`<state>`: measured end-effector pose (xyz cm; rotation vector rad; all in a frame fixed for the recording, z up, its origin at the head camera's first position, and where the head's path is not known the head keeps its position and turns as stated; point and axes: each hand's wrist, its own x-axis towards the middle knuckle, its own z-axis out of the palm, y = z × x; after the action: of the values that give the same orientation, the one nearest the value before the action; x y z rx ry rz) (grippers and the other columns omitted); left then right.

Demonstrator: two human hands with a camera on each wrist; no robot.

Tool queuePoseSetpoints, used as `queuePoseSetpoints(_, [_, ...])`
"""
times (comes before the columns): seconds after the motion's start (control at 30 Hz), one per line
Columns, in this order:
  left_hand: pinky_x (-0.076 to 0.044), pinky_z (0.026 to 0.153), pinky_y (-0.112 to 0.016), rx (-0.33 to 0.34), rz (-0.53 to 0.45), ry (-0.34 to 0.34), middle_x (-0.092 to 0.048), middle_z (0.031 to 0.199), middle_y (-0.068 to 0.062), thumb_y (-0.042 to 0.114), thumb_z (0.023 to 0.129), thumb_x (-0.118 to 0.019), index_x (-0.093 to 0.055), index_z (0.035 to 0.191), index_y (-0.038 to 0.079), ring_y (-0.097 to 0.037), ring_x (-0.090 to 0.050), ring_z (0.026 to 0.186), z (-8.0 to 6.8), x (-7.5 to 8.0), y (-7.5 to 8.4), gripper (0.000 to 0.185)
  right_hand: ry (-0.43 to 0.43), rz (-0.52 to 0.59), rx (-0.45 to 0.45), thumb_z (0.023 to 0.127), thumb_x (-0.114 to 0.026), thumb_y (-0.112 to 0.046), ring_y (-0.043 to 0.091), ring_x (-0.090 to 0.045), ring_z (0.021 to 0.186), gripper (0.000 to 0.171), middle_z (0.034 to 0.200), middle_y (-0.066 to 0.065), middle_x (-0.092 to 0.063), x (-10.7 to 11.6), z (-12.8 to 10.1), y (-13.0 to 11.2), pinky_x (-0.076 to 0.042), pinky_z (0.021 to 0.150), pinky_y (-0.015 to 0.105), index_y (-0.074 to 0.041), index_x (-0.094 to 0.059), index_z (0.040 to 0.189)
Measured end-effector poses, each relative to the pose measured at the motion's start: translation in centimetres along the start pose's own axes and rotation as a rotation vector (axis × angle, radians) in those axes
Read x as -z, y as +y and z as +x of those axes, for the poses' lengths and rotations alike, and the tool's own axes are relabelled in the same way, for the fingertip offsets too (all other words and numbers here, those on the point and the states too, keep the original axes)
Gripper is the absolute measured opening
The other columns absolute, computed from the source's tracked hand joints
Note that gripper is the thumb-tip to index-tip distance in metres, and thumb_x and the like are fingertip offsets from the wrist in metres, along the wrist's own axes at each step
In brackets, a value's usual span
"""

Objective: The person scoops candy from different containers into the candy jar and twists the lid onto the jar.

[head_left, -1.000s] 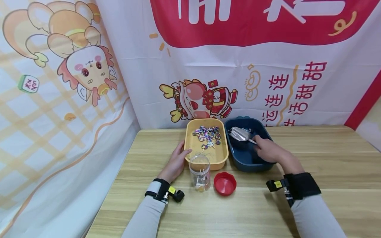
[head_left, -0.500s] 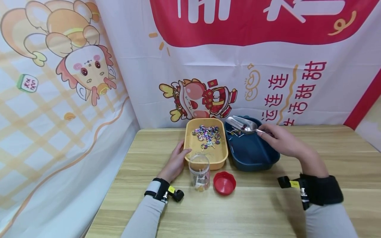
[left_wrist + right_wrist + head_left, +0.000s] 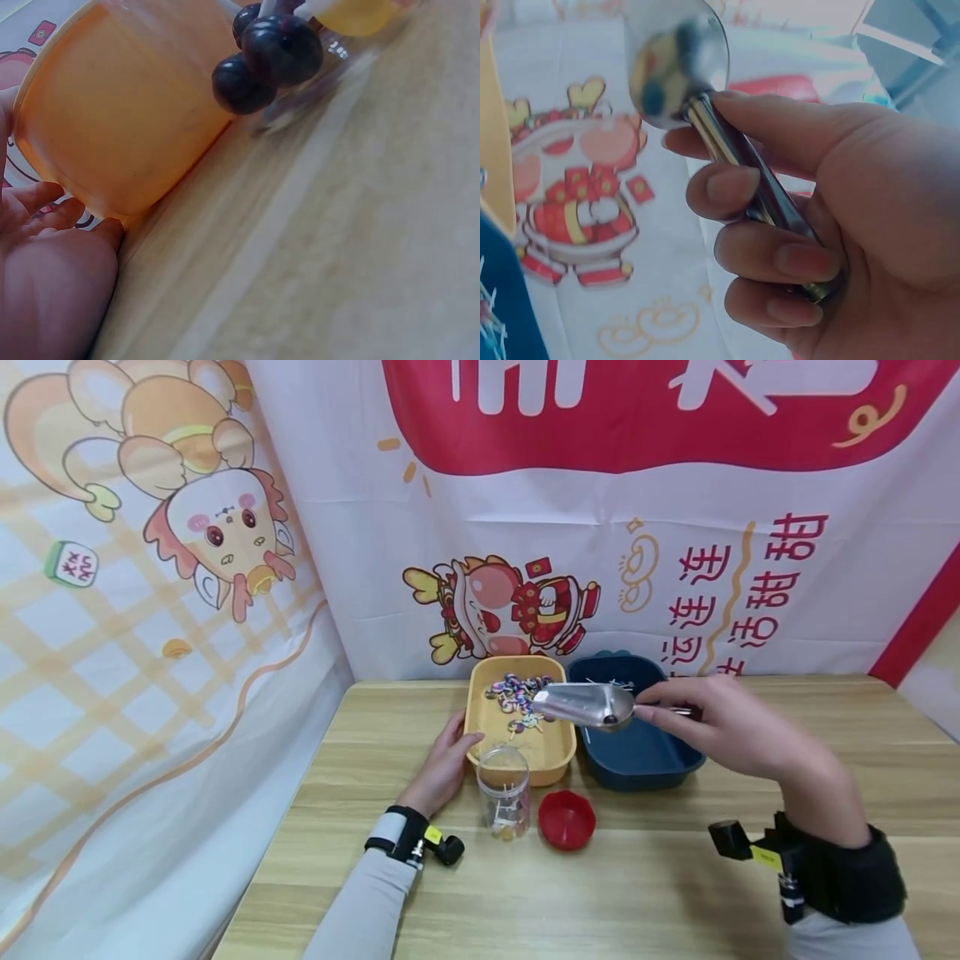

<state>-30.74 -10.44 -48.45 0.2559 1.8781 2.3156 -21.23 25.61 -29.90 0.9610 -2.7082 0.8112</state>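
Observation:
In the head view my right hand (image 3: 727, 727) grips the handle of a metal scoop (image 3: 581, 703), held above the gap between the yellow bin and the blue bin (image 3: 645, 768). A small dark round thing lies in the scoop. The right wrist view shows the fingers wrapped around the scoop's handle (image 3: 742, 169). My left hand (image 3: 442, 768) holds the left side of the yellow bin (image 3: 551, 764), its thumb at the rim. Small swirled lollipops (image 3: 517, 693) lie in that bin. The left wrist view shows the bin's outer wall (image 3: 127, 112) beside the left fingers.
A clear jar (image 3: 504, 793) without a lid stands before the yellow bin, with lollipops (image 3: 281, 52) inside. Right of it, a red lid (image 3: 567, 821) lies on the wooden table (image 3: 637, 893). A printed cloth (image 3: 525, 510) hangs behind the bins.
The scoop has come up out of the blue bin in my right hand and moved left, toward the yellow bin. My left hand stays at the yellow bin.

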Motion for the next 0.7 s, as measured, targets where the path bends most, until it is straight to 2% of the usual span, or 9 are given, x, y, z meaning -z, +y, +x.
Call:
queuePoseSetpoints(0.17, [-0.025,0.126,-0.04,0.003,0.0,-0.004,-0.019,0.17,-0.013,0.009,0.103,-0.052,-0.021,0.163,0.009,-0.028,-0.024,0.154,-0.1,-0.1,0.2,0.068,-0.115,0.04,0.034,0.1,-0.068,-0.027,0.006,-0.057,0.064,0.018,0.083,-0.016,-0.068,-0.8,0.4,-1.8,-0.048,0.055,0.022,-0.02,-0.079,0.113])
queuePoseSetpoints(0.3, [-0.025,0.126,-0.039,0.011,0.003,-0.005,-0.017,0.17,-0.013,0.009,0.103,-0.052,-0.02,0.163,0.009,-0.028,-0.022,0.155,-0.1,-0.1,0.2,0.068,-0.178,0.067,0.05,0.099,-0.07,-0.029,0.005,-0.064,0.077,0.019,0.1,-0.01,-0.076,-1.3,0.6,-2.5,-0.058,0.066,0.023,-0.02,-0.08,0.111])
queuePoseSetpoints(0.4, [-0.026,0.126,-0.039,0.018,0.002,-0.006,-0.016,0.171,-0.013,0.009,0.104,-0.051,-0.02,0.163,0.009,-0.028,-0.022,0.155,-0.1,-0.1,0.2,0.067,-0.185,0.071,0.051,0.098,-0.07,-0.029,0.004,-0.066,0.078,0.02,0.102,-0.007,-0.077,-1.4,0.5,-2.6,-0.06,0.069,0.023,-0.018,-0.08,0.111])
queuePoseSetpoints(0.7, [-0.024,0.126,-0.04,0.023,0.0,0.004,-0.016,0.171,-0.012,0.008,0.104,-0.05,-0.02,0.163,0.01,-0.028,-0.021,0.155,-0.2,-0.2,0.4,0.067,-0.175,0.067,0.037,0.098,-0.07,-0.029,0.004,-0.064,0.073,0.02,0.099,-0.01,-0.076,-1.3,0.5,-2.7,-0.057,0.062,0.023,-0.017,-0.08,0.111])
